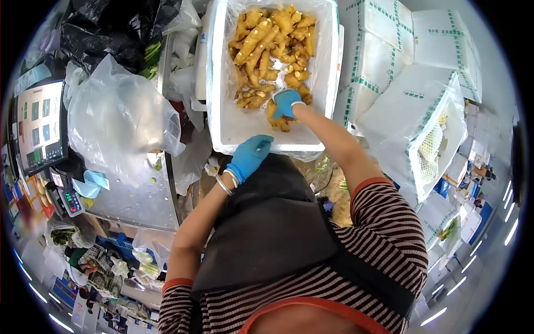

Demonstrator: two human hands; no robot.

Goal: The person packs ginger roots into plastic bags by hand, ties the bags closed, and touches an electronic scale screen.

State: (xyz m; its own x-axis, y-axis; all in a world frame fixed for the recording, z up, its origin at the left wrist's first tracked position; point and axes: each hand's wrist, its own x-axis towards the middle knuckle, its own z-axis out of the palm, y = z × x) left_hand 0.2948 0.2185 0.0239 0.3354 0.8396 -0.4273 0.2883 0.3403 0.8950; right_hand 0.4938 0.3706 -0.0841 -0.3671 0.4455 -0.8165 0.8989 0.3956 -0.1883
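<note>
My right hand (pixel 287 102), in a blue glove, reaches into a white foam box (pixel 239 132) lined with clear plastic. Its fingers are closed on a piece of ginger (pixel 276 119) at the near end of the pile. More knobbly, yellow-brown ginger (pixel 258 42) fills the far part of the box, and white bottom shows between some pieces. My left hand (pixel 248 157), also blue-gloved, is at the box's near rim with its fingers loosely stretched out and nothing visible in them. Whether it touches the rim I cannot tell.
White foam boxes with green-printed tape (pixel 384 50) are stacked at the right; one open box (pixel 431 150) holds net-wrapped produce. On the left are a metal counter (pixel 133 195), a clear plastic bag (pixel 119 106), a black bag (pixel 111 30), a screen (pixel 39 125) and a scale display (pixel 72 201).
</note>
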